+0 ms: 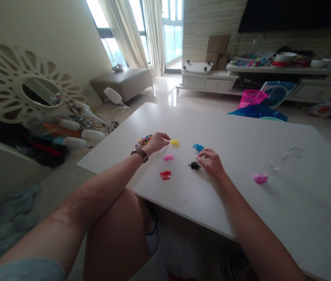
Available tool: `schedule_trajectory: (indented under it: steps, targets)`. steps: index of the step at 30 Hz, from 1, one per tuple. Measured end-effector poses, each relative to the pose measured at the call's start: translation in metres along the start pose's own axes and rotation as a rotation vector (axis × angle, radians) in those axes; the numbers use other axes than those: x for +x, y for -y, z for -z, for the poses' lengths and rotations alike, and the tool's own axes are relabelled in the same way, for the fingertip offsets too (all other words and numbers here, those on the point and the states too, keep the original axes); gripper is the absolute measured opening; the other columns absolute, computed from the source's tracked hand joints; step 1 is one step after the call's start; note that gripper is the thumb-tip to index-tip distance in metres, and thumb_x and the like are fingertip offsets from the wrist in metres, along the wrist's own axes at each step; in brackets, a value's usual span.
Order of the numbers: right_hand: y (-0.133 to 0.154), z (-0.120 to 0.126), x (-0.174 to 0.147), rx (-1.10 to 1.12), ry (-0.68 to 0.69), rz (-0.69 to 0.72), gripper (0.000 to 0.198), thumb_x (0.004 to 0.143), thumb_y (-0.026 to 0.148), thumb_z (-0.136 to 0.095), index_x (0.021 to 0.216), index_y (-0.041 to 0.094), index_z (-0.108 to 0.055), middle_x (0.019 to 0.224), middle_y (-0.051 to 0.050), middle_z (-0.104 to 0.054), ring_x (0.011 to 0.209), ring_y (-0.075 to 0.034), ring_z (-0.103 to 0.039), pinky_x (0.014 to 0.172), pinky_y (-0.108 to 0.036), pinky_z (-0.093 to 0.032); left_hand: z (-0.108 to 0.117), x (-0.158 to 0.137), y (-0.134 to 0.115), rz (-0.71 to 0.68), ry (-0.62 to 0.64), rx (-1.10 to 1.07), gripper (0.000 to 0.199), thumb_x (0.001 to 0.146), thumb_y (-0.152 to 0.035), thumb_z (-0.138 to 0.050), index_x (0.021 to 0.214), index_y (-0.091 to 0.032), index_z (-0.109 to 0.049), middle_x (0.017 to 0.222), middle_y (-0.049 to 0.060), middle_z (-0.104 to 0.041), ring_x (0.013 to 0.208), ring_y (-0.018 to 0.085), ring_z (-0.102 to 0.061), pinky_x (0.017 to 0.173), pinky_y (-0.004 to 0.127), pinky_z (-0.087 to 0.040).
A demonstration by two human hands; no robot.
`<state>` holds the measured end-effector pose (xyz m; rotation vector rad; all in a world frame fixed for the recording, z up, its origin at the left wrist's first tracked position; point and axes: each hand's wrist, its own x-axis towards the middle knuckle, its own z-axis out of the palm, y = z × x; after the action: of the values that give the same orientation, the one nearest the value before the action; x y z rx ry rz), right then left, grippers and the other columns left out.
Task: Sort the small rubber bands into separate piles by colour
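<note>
My left hand (pixel 157 142) hovers between a mixed multicoloured pile of small rubber bands (pixel 143 140) and a little yellow heap of bands (pixel 175 143). Its fingers are loosely bent with thumb and forefinger apart, and nothing shows in them. My right hand (pixel 211 162) is beside the black bands (pixel 195 166), just below the blue bands (pixel 198 148). Its fingers are curled but parted, with no band visible between them. Pink bands (pixel 168 157) and red bands (pixel 165 175) lie in separate small heaps nearer to me.
The heaps lie on a white table (pixel 226 128). Toward its right are a pink container (pixel 260 178) and a clear plastic piece (pixel 292 153). Past the far edge stand a pink basket (pixel 251 97) and a low white cabinet (pixel 206 82).
</note>
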<state>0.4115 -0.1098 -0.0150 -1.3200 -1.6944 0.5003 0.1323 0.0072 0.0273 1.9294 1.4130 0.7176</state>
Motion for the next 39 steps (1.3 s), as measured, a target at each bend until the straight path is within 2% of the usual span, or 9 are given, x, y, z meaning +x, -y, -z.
schedule_trajectory:
  steps: [8, 13, 18, 22, 26, 29, 31, 35, 39]
  targets:
    - [-0.006, 0.0, 0.001, -0.004, -0.019, -0.007, 0.019, 0.084, 0.039, -0.062, 0.073, 0.024, -0.067, 0.09, -0.006, -0.068, 0.092, -0.024, -0.063, 0.074, -0.037, -0.053, 0.052, -0.01, 0.032, 0.205, -0.2, -0.142, 0.023, 0.066, -0.023, -0.073, 0.086, -0.014, -0.08, 0.066, 0.004, -0.071, 0.057, 0.014, -0.058, 0.053, 0.024, -0.044]
    - [-0.005, 0.004, -0.001, -0.076, -0.101, 0.028, 0.022, 0.088, 0.037, -0.059, 0.069, 0.026, -0.06, 0.078, -0.004, -0.064, 0.081, -0.024, -0.06, 0.073, -0.039, -0.051, 0.071, -0.024, 0.049, 0.25, -0.258, -0.127, 0.021, 0.063, -0.024, -0.074, 0.08, -0.013, -0.079, 0.066, 0.004, -0.07, 0.057, 0.013, -0.056, 0.051, 0.022, -0.04]
    - [-0.003, 0.01, -0.009, -0.248, -0.281, 0.124, 0.031, 0.091, 0.031, -0.054, 0.062, 0.028, -0.043, 0.066, -0.002, -0.052, 0.071, -0.025, -0.052, 0.072, -0.041, -0.044, 0.076, -0.028, 0.052, 0.211, -0.065, -0.103, 0.016, 0.059, -0.026, -0.078, 0.071, -0.015, -0.077, 0.059, 0.003, -0.066, 0.054, 0.013, -0.054, 0.048, 0.023, -0.037]
    - [-0.005, 0.01, -0.018, -0.352, -0.272, 0.216, 0.039, 0.091, 0.026, -0.053, 0.059, 0.028, -0.03, 0.058, 0.0, -0.041, 0.061, -0.022, -0.043, 0.064, -0.038, -0.038, 0.068, -0.025, 0.047, 0.178, 0.101, -0.009, 0.009, 0.06, -0.022, -0.074, 0.066, -0.016, -0.075, 0.059, 0.002, -0.066, 0.056, 0.013, -0.055, 0.05, 0.023, -0.038]
    - [0.006, 0.007, -0.023, -0.42, -0.254, 0.363, 0.044, 0.092, 0.021, -0.054, 0.059, 0.027, -0.024, 0.055, 0.004, -0.033, 0.057, -0.018, -0.037, 0.061, -0.034, -0.034, 0.06, -0.019, 0.044, 0.207, 0.247, 0.13, 0.012, 0.06, -0.024, -0.076, 0.069, -0.016, -0.073, 0.061, 0.001, -0.066, 0.06, 0.014, -0.059, 0.053, 0.022, -0.041]
    - [0.046, 0.008, -0.019, -0.379, -0.157, 0.482, 0.044, 0.092, 0.017, -0.055, 0.06, 0.025, -0.026, 0.056, 0.005, -0.033, 0.055, -0.014, -0.035, 0.059, -0.031, -0.032, 0.056, -0.016, 0.045, 0.196, 0.318, 0.19, 0.014, 0.058, -0.02, -0.077, 0.071, -0.017, -0.072, 0.066, 0.002, -0.069, 0.066, 0.016, -0.063, 0.057, 0.021, -0.045]
    - [0.092, 0.012, -0.015, -0.294, -0.114, 0.56, 0.043, 0.091, 0.015, -0.058, 0.062, 0.024, -0.028, 0.056, 0.006, -0.032, 0.054, -0.013, -0.033, 0.057, -0.03, -0.029, 0.054, -0.016, 0.046, 0.179, 0.33, 0.219, 0.016, 0.055, -0.014, -0.075, 0.07, -0.017, -0.072, 0.07, 0.003, -0.071, 0.069, 0.017, -0.064, 0.058, 0.021, -0.046]
    - [0.216, 0.028, -0.014, -0.154, 0.151, 0.752, 0.041, 0.087, 0.013, -0.063, 0.063, 0.024, -0.031, 0.056, 0.007, -0.034, 0.053, -0.012, -0.033, 0.057, -0.03, -0.03, 0.053, -0.019, 0.043, 0.188, 0.344, 0.257, 0.015, 0.058, -0.011, -0.071, 0.072, -0.016, -0.073, 0.066, 0.003, -0.07, 0.066, 0.018, -0.064, 0.056, 0.022, -0.045]
    - [0.336, 0.049, -0.03, -0.224, 0.408, 0.971, 0.039, 0.088, 0.018, -0.066, 0.062, 0.023, -0.036, 0.056, 0.006, -0.037, 0.053, -0.012, -0.034, 0.057, -0.031, -0.033, 0.056, -0.024, 0.037, 0.194, 0.346, 0.285, 0.014, 0.061, -0.011, -0.069, 0.073, -0.016, -0.074, 0.063, 0.002, -0.069, 0.063, 0.017, -0.063, 0.056, 0.021, -0.045]
